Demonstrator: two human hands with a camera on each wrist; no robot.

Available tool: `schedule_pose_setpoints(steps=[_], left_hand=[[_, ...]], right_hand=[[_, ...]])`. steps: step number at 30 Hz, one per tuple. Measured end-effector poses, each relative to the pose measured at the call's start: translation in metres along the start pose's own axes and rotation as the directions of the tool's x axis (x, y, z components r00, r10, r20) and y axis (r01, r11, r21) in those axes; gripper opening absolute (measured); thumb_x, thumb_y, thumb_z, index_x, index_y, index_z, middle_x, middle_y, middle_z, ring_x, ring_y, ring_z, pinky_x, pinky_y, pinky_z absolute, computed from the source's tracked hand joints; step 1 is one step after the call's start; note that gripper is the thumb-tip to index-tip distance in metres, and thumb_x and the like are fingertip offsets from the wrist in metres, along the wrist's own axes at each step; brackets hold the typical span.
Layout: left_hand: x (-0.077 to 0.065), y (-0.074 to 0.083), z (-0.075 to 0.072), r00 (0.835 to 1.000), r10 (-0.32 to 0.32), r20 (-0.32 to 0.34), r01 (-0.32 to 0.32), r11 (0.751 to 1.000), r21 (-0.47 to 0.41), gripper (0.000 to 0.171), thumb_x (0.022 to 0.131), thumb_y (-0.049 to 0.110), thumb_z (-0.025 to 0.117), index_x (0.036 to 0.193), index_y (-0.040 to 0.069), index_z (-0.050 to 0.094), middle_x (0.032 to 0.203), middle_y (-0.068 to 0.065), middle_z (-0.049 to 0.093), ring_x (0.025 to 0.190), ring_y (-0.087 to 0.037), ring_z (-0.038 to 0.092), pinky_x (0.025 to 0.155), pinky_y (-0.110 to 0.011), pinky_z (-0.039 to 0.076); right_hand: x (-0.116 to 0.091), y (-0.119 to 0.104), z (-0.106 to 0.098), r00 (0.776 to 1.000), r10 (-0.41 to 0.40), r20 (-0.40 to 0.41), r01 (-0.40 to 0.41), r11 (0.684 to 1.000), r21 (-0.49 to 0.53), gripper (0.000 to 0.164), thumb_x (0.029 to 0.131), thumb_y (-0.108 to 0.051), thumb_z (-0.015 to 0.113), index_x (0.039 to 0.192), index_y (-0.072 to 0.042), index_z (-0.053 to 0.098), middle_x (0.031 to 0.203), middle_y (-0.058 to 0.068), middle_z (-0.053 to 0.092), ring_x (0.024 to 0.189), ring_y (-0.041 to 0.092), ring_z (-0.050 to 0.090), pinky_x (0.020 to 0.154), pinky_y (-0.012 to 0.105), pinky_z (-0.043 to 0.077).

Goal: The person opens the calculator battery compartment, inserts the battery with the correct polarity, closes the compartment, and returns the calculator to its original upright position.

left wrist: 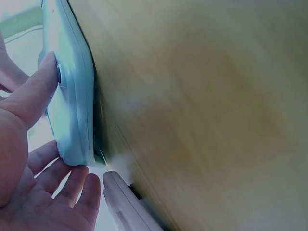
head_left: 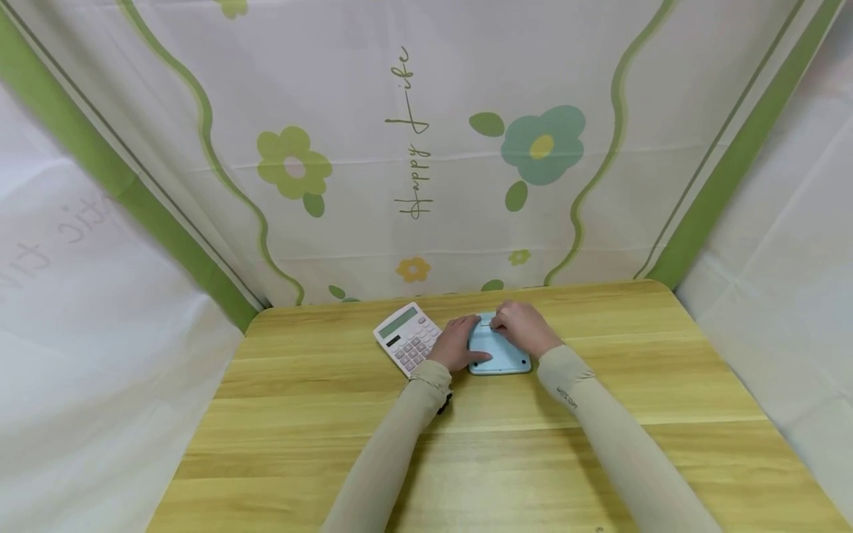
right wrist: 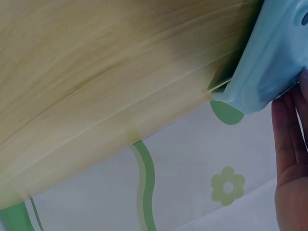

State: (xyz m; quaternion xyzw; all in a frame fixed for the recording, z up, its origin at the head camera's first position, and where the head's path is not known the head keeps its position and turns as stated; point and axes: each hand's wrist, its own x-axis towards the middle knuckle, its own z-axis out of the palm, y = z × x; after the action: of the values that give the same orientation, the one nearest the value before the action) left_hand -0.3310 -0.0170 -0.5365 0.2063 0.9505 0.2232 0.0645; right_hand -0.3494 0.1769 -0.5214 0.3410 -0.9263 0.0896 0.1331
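A light blue calculator lies back side up on the table, with small dark feet at its corners. My left hand holds its left side: in the left wrist view the thumb lies on the back beside a foot, while the fingers reach around the edge. At the far end, my right hand curls its fingers over a small outlined panel and grips there. The right wrist view shows those fingers against the calculator's end; their tips are partly hidden.
A pale pink calculator lies face up just left of my left hand, partly covered by it. The wooden table ends at a rounded far edge close beyond both calculators. A white flowered cloth hangs behind, with white cloth at both sides.
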Motion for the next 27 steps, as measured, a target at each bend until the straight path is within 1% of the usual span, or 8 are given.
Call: schedule_pose_setpoints(steps=[7,17,22,27], left_hand=[[-0.0006,-0.0005,0.0007,1.0,-0.002,-0.003,0.002,1.0,-0.004,0.082,0.091,0.04,0.08,0.158,0.011,0.042,0.161,-0.008,0.046,0.149,-0.028,0.042,0.124,-0.04,0.036],[0.0002,-0.0048,0.0039,1.0,-0.004,-0.005,0.004,1.0,0.002,0.083,0.09,0.042,0.08,0.158,0.012,0.042,0.161,-0.006,0.047,0.149,-0.028,0.042,0.124,-0.039,0.036],[-0.0001,-0.005,0.0048,1.0,-0.004,-0.006,0.004,1.0,0.005,0.083,0.09,0.042,0.08,0.157,0.012,0.042,0.16,-0.007,0.047,0.149,-0.028,0.042,0.124,-0.039,0.037],[0.0005,-0.0022,0.0027,1.0,-0.002,-0.011,0.002,1.0,-0.006,0.083,0.09,0.041,0.081,0.157,0.012,0.042,0.16,-0.007,0.048,0.148,-0.029,0.043,0.123,-0.04,0.037]], right_hand=[[-0.0012,0.0004,-0.0015,1.0,-0.016,0.005,0.016,1.0,-0.007,0.005,0.086,-0.006,0.083,0.084,-0.011,0.083,0.081,0.004,0.073,0.077,0.02,0.068,0.069,0.034,0.06],[-0.0031,-0.0013,-0.0025,1.0,-0.006,0.01,0.005,0.999,0.04,0.006,0.087,-0.004,0.082,0.09,-0.009,0.084,0.087,0.007,0.078,0.082,0.023,0.071,0.073,0.037,0.061],[-0.0043,-0.002,-0.0038,0.999,0.025,0.026,-0.027,0.997,0.069,0.01,0.088,-0.005,0.081,0.097,-0.007,0.084,0.092,0.008,0.079,0.086,0.025,0.072,0.077,0.038,0.062],[-0.0051,-0.0003,-0.0057,0.999,0.046,0.026,-0.047,0.996,0.074,0.012,0.088,-0.005,0.082,0.1,-0.006,0.084,0.093,0.01,0.079,0.089,0.026,0.073,0.08,0.04,0.063]])
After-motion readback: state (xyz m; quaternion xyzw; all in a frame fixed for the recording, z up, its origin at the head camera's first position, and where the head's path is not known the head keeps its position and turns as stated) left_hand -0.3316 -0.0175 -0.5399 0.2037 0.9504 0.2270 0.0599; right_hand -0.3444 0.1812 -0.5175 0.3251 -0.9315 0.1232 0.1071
